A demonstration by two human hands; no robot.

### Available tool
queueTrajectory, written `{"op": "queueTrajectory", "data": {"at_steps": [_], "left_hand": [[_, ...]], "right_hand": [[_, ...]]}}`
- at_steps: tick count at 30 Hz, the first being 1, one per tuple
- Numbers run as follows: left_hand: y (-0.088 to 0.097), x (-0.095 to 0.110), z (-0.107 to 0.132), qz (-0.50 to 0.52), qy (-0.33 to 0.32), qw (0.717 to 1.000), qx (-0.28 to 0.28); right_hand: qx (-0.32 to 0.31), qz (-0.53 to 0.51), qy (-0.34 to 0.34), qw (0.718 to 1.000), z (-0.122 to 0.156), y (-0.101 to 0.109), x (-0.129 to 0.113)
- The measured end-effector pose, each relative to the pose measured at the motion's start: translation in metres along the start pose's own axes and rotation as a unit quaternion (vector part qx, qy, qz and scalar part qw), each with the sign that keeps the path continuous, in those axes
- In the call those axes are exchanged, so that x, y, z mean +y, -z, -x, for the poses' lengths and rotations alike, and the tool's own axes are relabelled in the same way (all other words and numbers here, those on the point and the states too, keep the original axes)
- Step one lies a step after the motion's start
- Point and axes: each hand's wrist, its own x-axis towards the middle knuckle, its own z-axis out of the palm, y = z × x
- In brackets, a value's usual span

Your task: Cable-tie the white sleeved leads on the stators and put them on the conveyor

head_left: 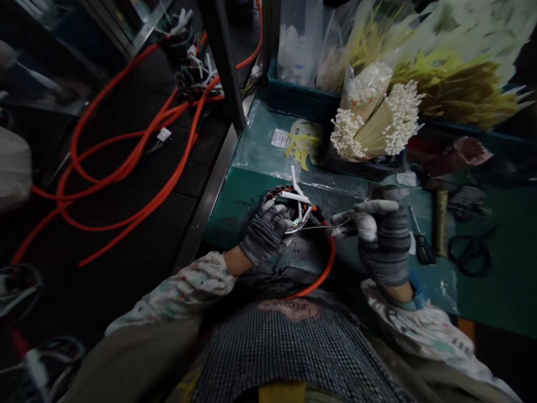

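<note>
My left hand [267, 230], in a grey striped glove, is closed on a coiled wire bundle [289, 197] with white sleeves and dark wires. From that bundle an orange-red cable [329, 260] curves down toward my lap. My right hand [380, 238], gloved alike, is closed with thumb and fingers pinched on a thin pale strand [314, 226]. The strand runs taut across to the bundle by my left fingertips. Whether it is a wire or a cable tie, I cannot tell. Its end inside my right fingers is hidden.
At right lie a screwdriver [423, 243], a hammer [440, 221] and black scissors [470, 252]. Bundled pale cable ties [380, 120] stand behind, near bins of yellow strips [457, 84]. A metal table edge [210, 193] runs at left; orange cables [138, 159] loop beyond it.
</note>
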Motion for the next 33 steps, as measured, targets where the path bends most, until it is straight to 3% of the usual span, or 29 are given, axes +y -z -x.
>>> {"op": "queueTrajectory", "data": {"at_steps": [3,6,9,12,15,18,21,25,28,30,33], "left_hand": [[-0.006,-0.006,0.001,0.003,0.026,0.999,-0.024],[-0.006,-0.008,0.002,0.007,0.032,0.999,-0.011],[-0.004,-0.008,0.000,0.016,0.020,1.000,0.001],[0.000,-0.009,-0.004,0.034,0.025,0.999,-0.023],[0.003,-0.010,-0.009,0.062,0.022,0.998,-0.018],[0.004,-0.010,-0.013,0.088,0.020,0.996,-0.016],[0.004,-0.011,-0.016,0.098,0.018,0.995,-0.002],[0.002,-0.012,-0.016,0.095,0.016,0.995,0.023],[0.003,-0.012,-0.015,0.110,0.003,0.994,0.012],[0.004,-0.013,-0.015,0.110,0.012,0.994,-0.014],[0.004,-0.013,-0.014,0.107,0.016,0.994,-0.032]], "right_hand": [[0.007,-0.091,-0.044,0.995,0.027,-0.003,0.008],[-0.129,-0.137,-0.067,0.980,0.054,0.003,0.012],[-0.260,-0.094,-0.069,0.958,0.067,-0.003,0.016],[-0.245,-0.036,-0.060,0.967,0.054,-0.027,0.023],[-0.212,0.023,-0.026,0.977,0.020,-0.051,0.030],[-0.243,0.091,-0.012,0.966,-0.014,-0.066,0.030],[-0.290,0.110,-0.003,0.951,-0.030,-0.076,0.023],[-0.220,-0.053,-0.066,0.972,-0.030,-0.076,0.013],[-0.259,-0.170,-0.101,0.945,-0.031,-0.065,0.009],[-0.302,-0.172,-0.101,0.932,-0.032,-0.057,0.011],[-0.280,-0.126,-0.090,0.947,-0.032,-0.053,0.018]]}}
